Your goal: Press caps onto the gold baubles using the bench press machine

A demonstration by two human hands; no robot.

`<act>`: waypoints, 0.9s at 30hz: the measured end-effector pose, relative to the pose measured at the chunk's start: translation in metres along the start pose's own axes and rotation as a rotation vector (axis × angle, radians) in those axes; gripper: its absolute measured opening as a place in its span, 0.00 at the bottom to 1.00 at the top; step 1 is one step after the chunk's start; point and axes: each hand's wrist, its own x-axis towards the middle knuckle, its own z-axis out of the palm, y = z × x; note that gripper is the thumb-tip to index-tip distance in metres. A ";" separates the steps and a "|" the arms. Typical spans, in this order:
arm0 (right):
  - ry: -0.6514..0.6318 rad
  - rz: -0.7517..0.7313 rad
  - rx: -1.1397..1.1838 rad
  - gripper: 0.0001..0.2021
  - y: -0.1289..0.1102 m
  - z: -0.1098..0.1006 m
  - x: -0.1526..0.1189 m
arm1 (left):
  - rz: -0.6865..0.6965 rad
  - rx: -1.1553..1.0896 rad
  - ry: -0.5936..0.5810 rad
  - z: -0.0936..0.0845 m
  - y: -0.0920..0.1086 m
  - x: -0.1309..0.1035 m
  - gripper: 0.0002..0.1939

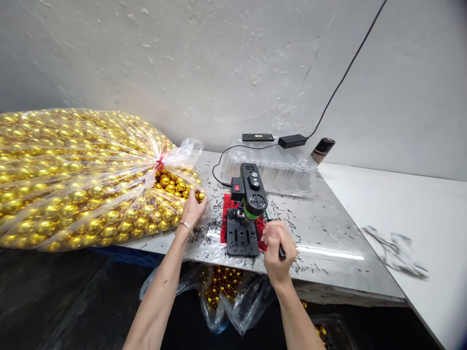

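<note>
My left hand (195, 208) is at the torn opening of a large clear bag (91, 180) full of shiny gold balls, its fingers closed on one gold ball (200, 195). Loose gold balls (171, 183) show in the opening beside it. A small black drill press (253, 192) with a slotted black base plate (241, 238) stands on a red mat (226, 214) right of that hand. Wrapped round the black-ended lever (282, 253) at the machine's right side is my right hand (279, 245). The machine's tip is hidden under its head.
Dark shavings litter the metal table (328, 233). Behind the machine are a clear plastic tray (292, 170), a power adapter (293, 141) and a can (323, 149). Gloves (397, 250) lie right. An open bag of gold balls (222, 287) hangs below the front edge.
</note>
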 end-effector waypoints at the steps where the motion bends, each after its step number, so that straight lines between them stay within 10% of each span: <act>1: -0.007 -0.003 0.000 0.14 0.000 0.000 0.000 | -0.029 -0.171 0.010 -0.006 0.000 -0.008 0.23; 6: -0.008 -0.010 0.002 0.14 0.002 0.000 -0.001 | -0.263 -1.036 -0.124 -0.019 0.001 -0.064 0.24; 10: -0.005 -0.005 0.006 0.14 0.000 0.000 0.001 | -0.429 -1.251 -0.254 0.003 0.006 -0.099 0.21; 18: -0.053 -0.022 -0.043 0.16 -0.011 -0.004 0.022 | -0.307 -0.890 -0.179 0.078 0.016 -0.106 0.20; 27: -0.071 -0.051 -0.074 0.15 -0.013 -0.006 0.029 | 0.224 -0.253 -0.048 0.092 0.008 -0.107 0.17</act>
